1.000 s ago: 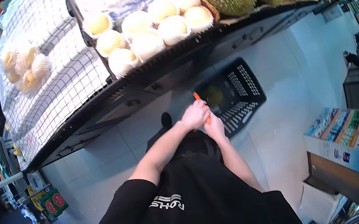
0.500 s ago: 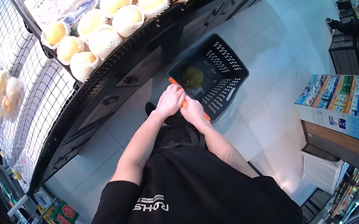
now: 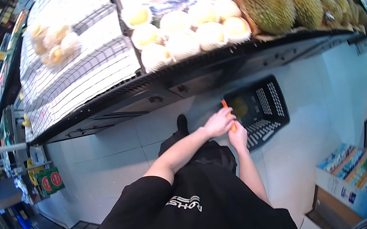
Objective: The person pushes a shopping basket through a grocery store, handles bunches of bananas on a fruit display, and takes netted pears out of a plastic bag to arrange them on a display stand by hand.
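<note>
Both hands are wrapped round the orange handle [image 3: 224, 103] of a black shopping basket [image 3: 265, 132], in front of my body. My left hand [image 3: 219, 123] grips the upper part. Just below and to the right of it, my right hand [image 3: 238, 136] is closed on the same handle. Inside the basket, near its left end, lies a round, spiky, green-brown fruit [image 3: 239, 106], slightly blurred. The basket is beside the lower front of the display stand, over the tiled floor.
A black display stand [image 3: 161, 89] runs across the top, bearing net-wrapped round fruit [image 3: 155, 56], a bag of fruit [image 3: 55, 41] and durians [image 3: 267, 4]. Boxed goods [image 3: 355, 170] stand at lower right. A dark shoe [image 3: 182, 123] is on the floor.
The view has swung, first one way and then back, shifting the stand and basket in the frame. Both hands have stayed closed on the orange handle, and the fruit remains inside the basket.
</note>
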Motion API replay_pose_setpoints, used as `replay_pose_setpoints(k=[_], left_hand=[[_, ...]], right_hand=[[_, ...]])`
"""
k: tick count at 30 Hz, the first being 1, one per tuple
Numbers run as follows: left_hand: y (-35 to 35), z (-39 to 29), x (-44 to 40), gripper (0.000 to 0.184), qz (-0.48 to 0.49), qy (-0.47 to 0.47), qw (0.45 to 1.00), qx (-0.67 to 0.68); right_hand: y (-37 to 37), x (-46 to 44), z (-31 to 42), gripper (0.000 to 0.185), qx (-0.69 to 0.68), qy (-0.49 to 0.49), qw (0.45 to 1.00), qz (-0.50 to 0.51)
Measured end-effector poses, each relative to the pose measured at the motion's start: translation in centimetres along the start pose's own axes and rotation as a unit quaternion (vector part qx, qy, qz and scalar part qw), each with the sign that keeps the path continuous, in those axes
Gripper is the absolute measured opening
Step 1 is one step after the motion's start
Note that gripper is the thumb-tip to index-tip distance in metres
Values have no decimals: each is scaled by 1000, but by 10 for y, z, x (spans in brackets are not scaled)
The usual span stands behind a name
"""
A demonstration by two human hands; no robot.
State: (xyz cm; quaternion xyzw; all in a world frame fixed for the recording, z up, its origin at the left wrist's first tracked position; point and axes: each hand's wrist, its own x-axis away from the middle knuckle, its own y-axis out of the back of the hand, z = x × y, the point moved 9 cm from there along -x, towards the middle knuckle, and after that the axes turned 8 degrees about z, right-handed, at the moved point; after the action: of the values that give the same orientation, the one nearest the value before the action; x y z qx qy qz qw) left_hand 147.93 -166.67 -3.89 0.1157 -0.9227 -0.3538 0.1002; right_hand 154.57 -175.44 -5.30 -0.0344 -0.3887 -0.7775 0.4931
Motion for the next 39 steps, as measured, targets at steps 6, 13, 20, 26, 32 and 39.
replay_pose_setpoints(k=[6,13,20,26,32,39], left_hand=[[10,20,36,48,77,98,987,103],[19,112,92,46,107,170,960,198],[174,131,148,41,-20,124,880,458],[399,135,243,31,-208,-44,848,485],[614,208,401,22,-653,-38,710,259],[766,339,447,66,-700,96,691,152]], right_hand=[[-4,-9,0,35,14,-3,1000,23],[-2,-12,22,48,42,49,994,-86],[-42,-28,194,29,-193,132,970,-62],[-130,-34,384,24,-292,254,917,101],[-179,-65,517,25,-317,303,882,171],[-207,-117,688,27,-262,368,874,180]])
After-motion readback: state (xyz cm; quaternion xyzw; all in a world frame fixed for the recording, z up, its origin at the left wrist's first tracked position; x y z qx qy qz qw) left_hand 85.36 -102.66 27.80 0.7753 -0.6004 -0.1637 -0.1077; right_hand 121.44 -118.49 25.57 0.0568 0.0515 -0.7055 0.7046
